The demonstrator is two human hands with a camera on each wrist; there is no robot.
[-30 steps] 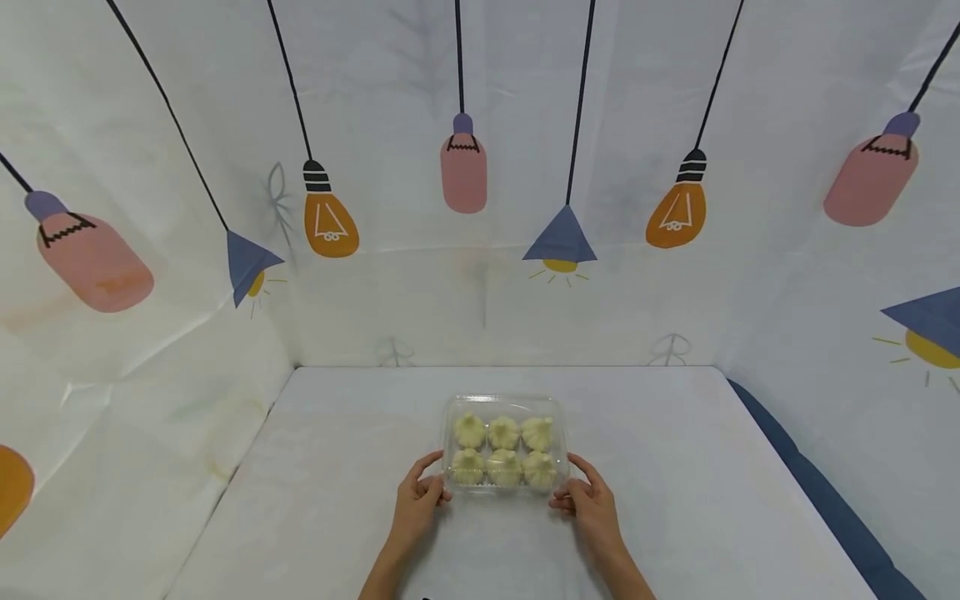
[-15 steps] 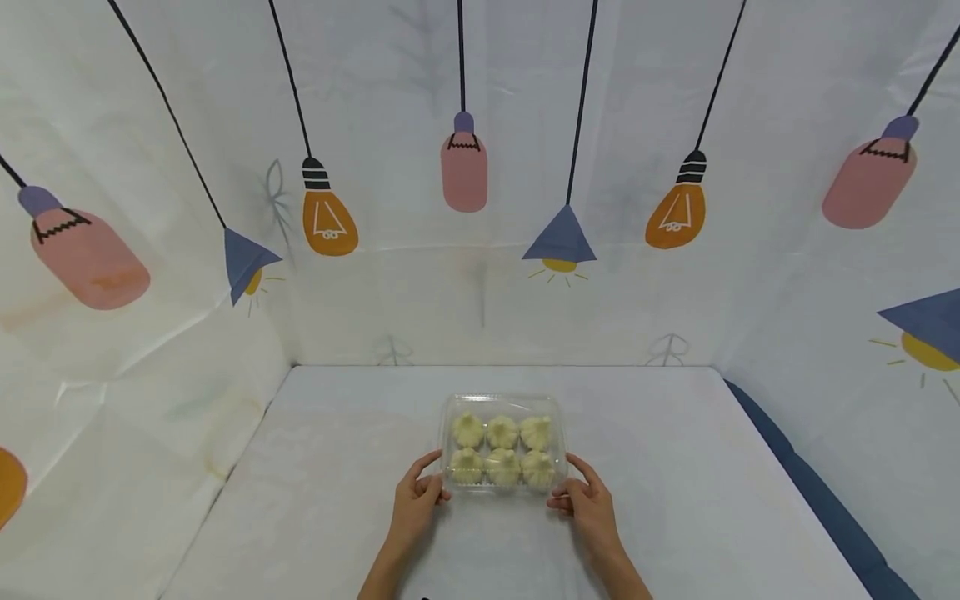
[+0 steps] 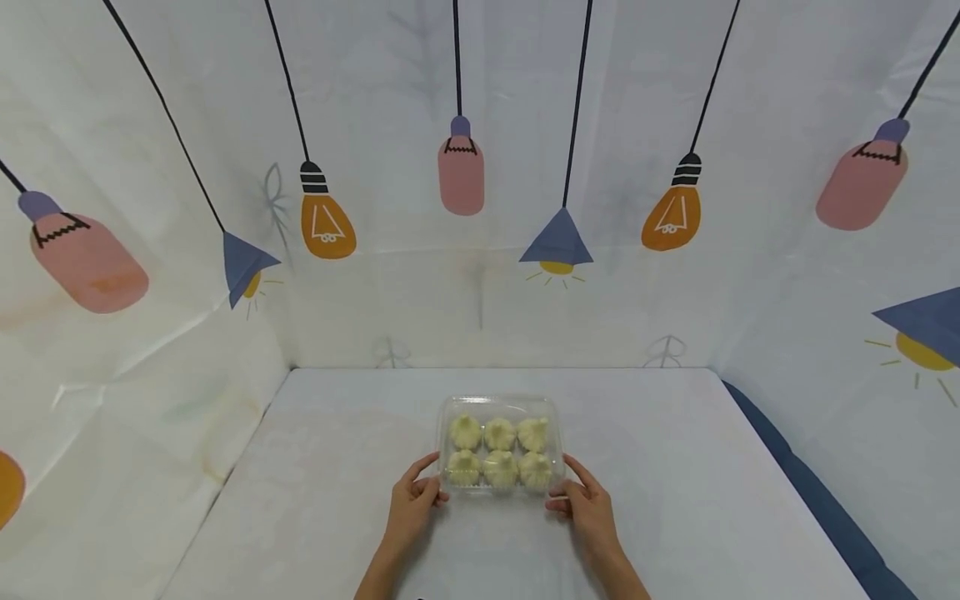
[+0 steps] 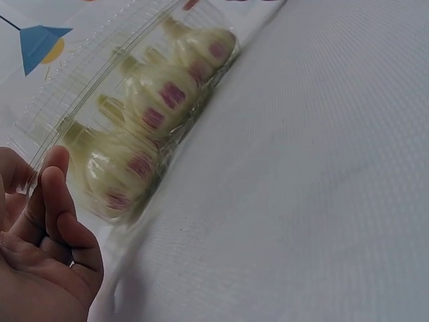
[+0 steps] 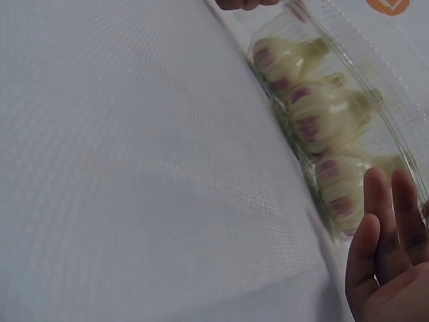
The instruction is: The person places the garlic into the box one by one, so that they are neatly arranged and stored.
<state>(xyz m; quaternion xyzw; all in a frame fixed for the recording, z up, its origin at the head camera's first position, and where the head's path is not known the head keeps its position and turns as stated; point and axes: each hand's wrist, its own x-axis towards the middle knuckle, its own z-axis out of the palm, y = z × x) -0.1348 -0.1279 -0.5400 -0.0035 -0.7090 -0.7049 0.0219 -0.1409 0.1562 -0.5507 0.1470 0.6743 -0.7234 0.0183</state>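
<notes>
A clear plastic clamshell box (image 3: 501, 407) with its lid down sits on the white table. Inside are several pale garlic bulbs (image 3: 499, 468) in two rows. The wrist views show purple patches low on the bulbs (image 4: 164, 104). My left hand (image 3: 411, 504) holds the box at its near left corner, index finger along the side and thumb at the front. At the near right corner my right hand (image 3: 591, 508) grips it in the same way. The remaining fingers of the right hand (image 5: 395, 255) stand off the box, loosely bent.
The white table (image 3: 337, 433) runs out to all sides of the box. Behind it and at both sides hangs a pale sheet (image 3: 480, 292) printed with lamps and bulbs. A dark blue padded edge (image 3: 810, 492) lies along the right side.
Both hands keep their hold on the box, and the box stays put on the table. Only a slight shift of the whole view shows.
</notes>
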